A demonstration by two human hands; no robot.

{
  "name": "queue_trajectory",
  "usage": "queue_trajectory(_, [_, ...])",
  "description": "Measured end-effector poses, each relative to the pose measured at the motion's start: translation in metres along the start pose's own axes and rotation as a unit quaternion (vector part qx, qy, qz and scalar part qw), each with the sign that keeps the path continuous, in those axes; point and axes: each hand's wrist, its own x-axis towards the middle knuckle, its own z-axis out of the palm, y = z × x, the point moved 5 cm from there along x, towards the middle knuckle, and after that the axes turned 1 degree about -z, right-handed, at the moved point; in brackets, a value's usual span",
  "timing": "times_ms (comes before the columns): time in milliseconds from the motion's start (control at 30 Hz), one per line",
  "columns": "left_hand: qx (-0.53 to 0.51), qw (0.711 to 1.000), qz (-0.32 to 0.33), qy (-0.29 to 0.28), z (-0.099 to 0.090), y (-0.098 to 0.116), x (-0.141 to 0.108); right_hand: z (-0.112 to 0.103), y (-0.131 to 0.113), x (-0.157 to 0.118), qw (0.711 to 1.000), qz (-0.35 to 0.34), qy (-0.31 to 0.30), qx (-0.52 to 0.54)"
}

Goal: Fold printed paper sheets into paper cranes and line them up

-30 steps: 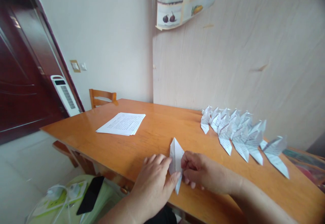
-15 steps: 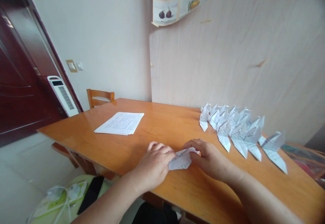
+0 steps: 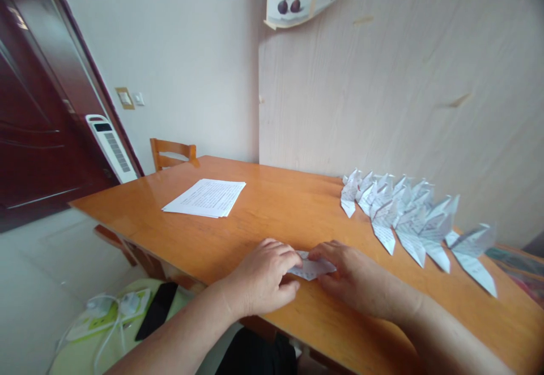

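A small piece of folded printed paper (image 3: 312,270) lies low against the wooden table (image 3: 238,244) between my two hands. My left hand (image 3: 267,276) has its curled fingertips on the paper's left end, with the thumb just in front. At the other end, my right hand (image 3: 355,273) grips the paper between thumb and fingers. Parts of the paper are hidden beneath the fingers. To the right stand several folded paper pieces (image 3: 425,222) with upright pointed tips, made of the same printed sheets.
A stack of printed sheets (image 3: 206,198) lies on the table's left part. Beyond it is a wooden chair (image 3: 172,153). At lower left, a pale green stool (image 3: 80,358) bears a power strip (image 3: 102,321) with cables and a black phone (image 3: 157,310). A wall stands behind the table.
My left hand has opened its thumb away from the paper, and its fingers now reach further over it. The paper looks flatter. The whole view has shifted slightly.
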Motion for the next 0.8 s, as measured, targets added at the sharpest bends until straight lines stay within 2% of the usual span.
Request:
queue_trajectory(100, [0.007,1.000,-0.022,0.012,0.0012,-0.0019,0.0000,0.0015,0.0021,-0.0019,1.000,0.018,0.002,-0.014])
queue_trajectory(567, [-0.002,0.999,-0.040,0.012,0.0012,-0.0055,0.0004,0.0011,0.0001,0.0014,0.999,-0.024,-0.021,0.003])
queue_trajectory(800, [0.001,1.000,-0.025,0.007,0.0025,-0.0047,0.0011,0.0016,-0.0014,0.0011,1.000,-0.011,-0.020,-0.003])
